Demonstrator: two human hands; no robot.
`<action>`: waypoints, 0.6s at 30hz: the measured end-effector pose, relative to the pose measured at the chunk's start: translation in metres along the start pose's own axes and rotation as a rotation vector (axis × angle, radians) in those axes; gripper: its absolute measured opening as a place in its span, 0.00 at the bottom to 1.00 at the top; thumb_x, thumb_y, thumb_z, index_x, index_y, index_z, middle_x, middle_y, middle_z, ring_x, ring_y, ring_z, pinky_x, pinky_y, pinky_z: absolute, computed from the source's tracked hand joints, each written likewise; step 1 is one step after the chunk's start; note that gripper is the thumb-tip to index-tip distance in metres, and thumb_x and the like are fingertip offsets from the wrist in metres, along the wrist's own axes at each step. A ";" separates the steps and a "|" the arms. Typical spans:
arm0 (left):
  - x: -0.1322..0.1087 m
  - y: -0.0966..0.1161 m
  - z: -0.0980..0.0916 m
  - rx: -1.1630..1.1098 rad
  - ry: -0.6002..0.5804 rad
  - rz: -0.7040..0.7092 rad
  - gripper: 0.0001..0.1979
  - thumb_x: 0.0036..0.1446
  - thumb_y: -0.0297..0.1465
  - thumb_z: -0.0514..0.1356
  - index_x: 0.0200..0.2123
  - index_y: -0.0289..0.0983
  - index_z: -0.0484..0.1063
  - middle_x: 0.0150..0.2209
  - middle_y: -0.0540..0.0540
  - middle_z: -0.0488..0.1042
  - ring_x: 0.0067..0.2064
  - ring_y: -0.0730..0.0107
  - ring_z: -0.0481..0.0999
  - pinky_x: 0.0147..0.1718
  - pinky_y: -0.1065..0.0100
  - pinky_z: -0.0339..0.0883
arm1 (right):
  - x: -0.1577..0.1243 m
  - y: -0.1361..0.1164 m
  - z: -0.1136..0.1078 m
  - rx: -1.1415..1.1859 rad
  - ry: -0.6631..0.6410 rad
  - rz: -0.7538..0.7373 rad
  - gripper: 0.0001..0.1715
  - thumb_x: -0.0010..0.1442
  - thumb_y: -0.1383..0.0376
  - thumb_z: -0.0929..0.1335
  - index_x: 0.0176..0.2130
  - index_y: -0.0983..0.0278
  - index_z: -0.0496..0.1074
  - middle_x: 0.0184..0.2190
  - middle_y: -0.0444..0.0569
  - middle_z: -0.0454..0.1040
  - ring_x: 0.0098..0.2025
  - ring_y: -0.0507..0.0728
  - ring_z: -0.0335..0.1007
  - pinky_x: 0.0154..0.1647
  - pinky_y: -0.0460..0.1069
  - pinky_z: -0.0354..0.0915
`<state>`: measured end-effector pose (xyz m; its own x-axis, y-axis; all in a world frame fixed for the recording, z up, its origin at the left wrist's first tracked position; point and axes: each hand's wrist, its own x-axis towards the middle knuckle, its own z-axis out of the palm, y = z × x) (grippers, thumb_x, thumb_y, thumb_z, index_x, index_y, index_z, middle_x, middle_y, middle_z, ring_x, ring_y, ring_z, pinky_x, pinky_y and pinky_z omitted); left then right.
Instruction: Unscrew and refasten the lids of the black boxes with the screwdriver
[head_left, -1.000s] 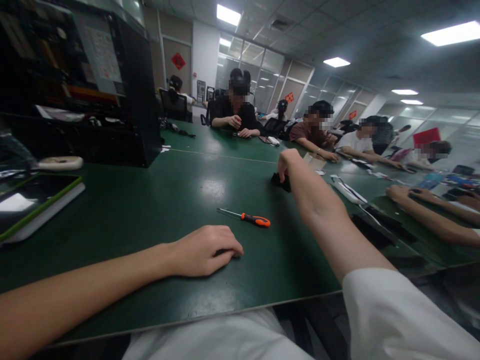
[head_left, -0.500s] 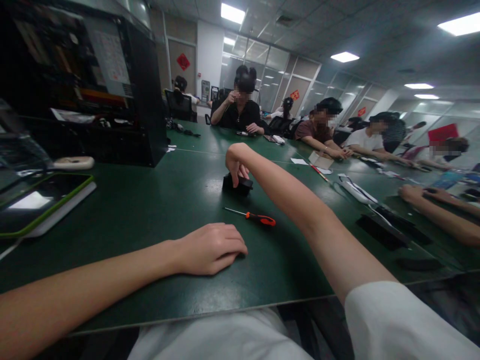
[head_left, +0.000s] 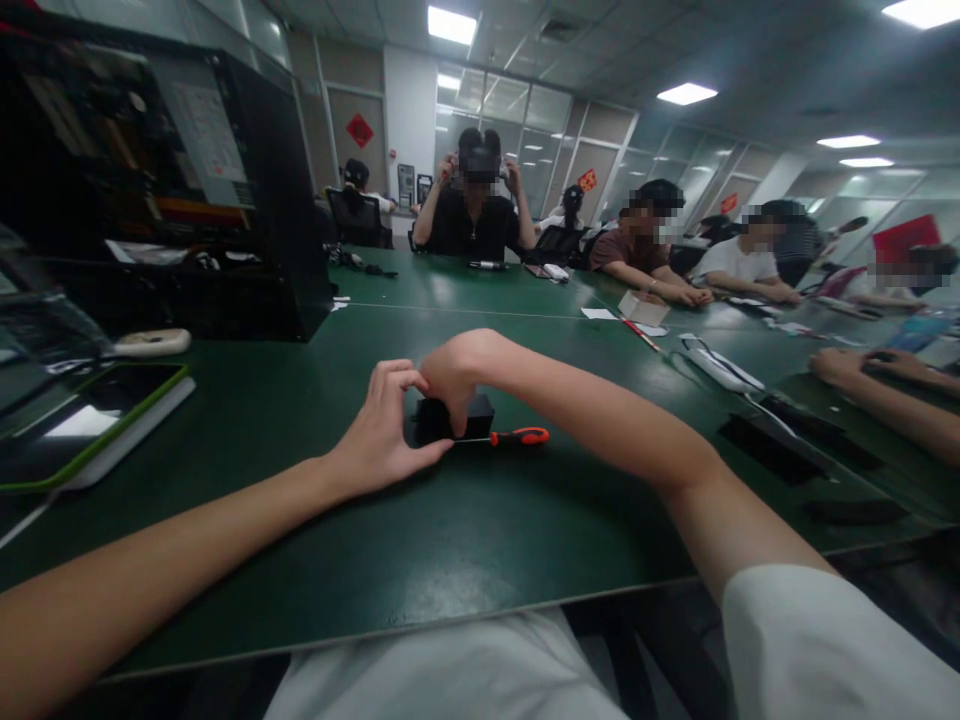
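Note:
A small black box [head_left: 477, 412] sits on the green table [head_left: 480, 540] in front of me. My right hand [head_left: 450, 375] grips its top from above with curled fingers. My left hand [head_left: 382, 425] has come up to the box's left side, thumb and fingers curved around it. Right behind the box lies a screwdriver with an orange handle [head_left: 516, 437], its shaft partly hidden by the box.
A black computer case [head_left: 187, 190] stands at the left, with a tablet on a green-edged book [head_left: 90, 420] before it. Other people sit along the far and right sides. Black flat parts [head_left: 772, 445], a white cable piece [head_left: 724, 368] and a cardboard box [head_left: 643, 308] lie to the right.
My right hand has dragged the black box from the far middle of the table to a spot near me by the screwdriver. My left hand lifted off the table and closed on the box.

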<state>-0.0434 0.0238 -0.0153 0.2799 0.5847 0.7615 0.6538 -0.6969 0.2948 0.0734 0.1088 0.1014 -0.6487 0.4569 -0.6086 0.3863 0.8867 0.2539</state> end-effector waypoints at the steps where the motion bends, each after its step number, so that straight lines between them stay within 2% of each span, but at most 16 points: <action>1: -0.001 0.001 0.004 -0.052 -0.017 -0.044 0.35 0.50 0.35 0.71 0.55 0.39 0.55 0.56 0.37 0.59 0.60 0.49 0.65 0.55 0.50 0.69 | -0.009 -0.003 0.006 -0.016 0.030 -0.006 0.28 0.49 0.52 0.77 0.44 0.68 0.79 0.37 0.52 0.78 0.46 0.63 0.74 0.48 0.53 0.67; 4: -0.003 0.007 0.014 -0.208 -0.110 -0.253 0.39 0.52 0.38 0.70 0.60 0.39 0.52 0.59 0.35 0.62 0.61 0.50 0.67 0.57 0.50 0.68 | -0.039 -0.004 0.026 -0.021 0.078 -0.001 0.34 0.59 0.45 0.70 0.50 0.71 0.77 0.42 0.57 0.78 0.42 0.61 0.75 0.38 0.51 0.65; 6: 0.000 0.011 0.016 -0.298 -0.232 -0.355 0.34 0.56 0.39 0.68 0.61 0.38 0.57 0.55 0.37 0.70 0.57 0.52 0.73 0.57 0.50 0.68 | -0.059 -0.001 0.041 -0.011 0.100 0.053 0.38 0.58 0.42 0.69 0.51 0.72 0.77 0.43 0.60 0.78 0.41 0.62 0.75 0.33 0.50 0.62; 8: 0.004 0.014 0.013 -0.311 -0.355 -0.381 0.25 0.60 0.41 0.64 0.57 0.38 0.67 0.52 0.39 0.76 0.52 0.52 0.77 0.53 0.52 0.70 | -0.073 0.003 0.056 0.000 0.046 0.149 0.39 0.56 0.42 0.71 0.49 0.73 0.78 0.42 0.61 0.78 0.40 0.63 0.75 0.30 0.50 0.60; 10: 0.008 0.016 0.008 -0.288 -0.408 -0.384 0.21 0.62 0.43 0.63 0.54 0.38 0.74 0.49 0.42 0.80 0.48 0.53 0.79 0.49 0.55 0.72 | -0.082 0.008 0.068 0.019 -0.066 0.201 0.34 0.56 0.46 0.73 0.46 0.73 0.80 0.39 0.60 0.78 0.38 0.61 0.75 0.29 0.49 0.59; 13: 0.011 0.020 0.002 -0.285 -0.426 -0.392 0.22 0.60 0.42 0.65 0.53 0.37 0.76 0.49 0.43 0.81 0.47 0.54 0.80 0.47 0.59 0.72 | -0.090 0.014 0.078 0.057 -0.176 0.135 0.22 0.59 0.53 0.72 0.42 0.69 0.81 0.34 0.54 0.78 0.33 0.56 0.73 0.28 0.48 0.57; 15: 0.011 0.023 0.001 -0.295 -0.456 -0.386 0.22 0.59 0.42 0.66 0.53 0.38 0.76 0.49 0.43 0.81 0.47 0.55 0.80 0.46 0.60 0.72 | -0.098 0.017 0.076 0.070 -0.142 0.086 0.18 0.60 0.56 0.71 0.40 0.67 0.81 0.32 0.51 0.77 0.30 0.54 0.70 0.27 0.48 0.56; 18: 0.010 0.028 0.001 -0.303 -0.498 -0.373 0.22 0.59 0.42 0.66 0.53 0.39 0.76 0.48 0.45 0.81 0.46 0.56 0.80 0.45 0.61 0.72 | -0.122 0.022 0.062 0.076 0.041 0.055 0.15 0.61 0.56 0.71 0.41 0.65 0.80 0.31 0.50 0.77 0.28 0.52 0.66 0.28 0.49 0.55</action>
<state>-0.0219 0.0105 0.0003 0.4114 0.8782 0.2440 0.5640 -0.4555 0.6887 0.2015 0.0685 0.1348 -0.6508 0.5083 -0.5640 0.4697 0.8532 0.2269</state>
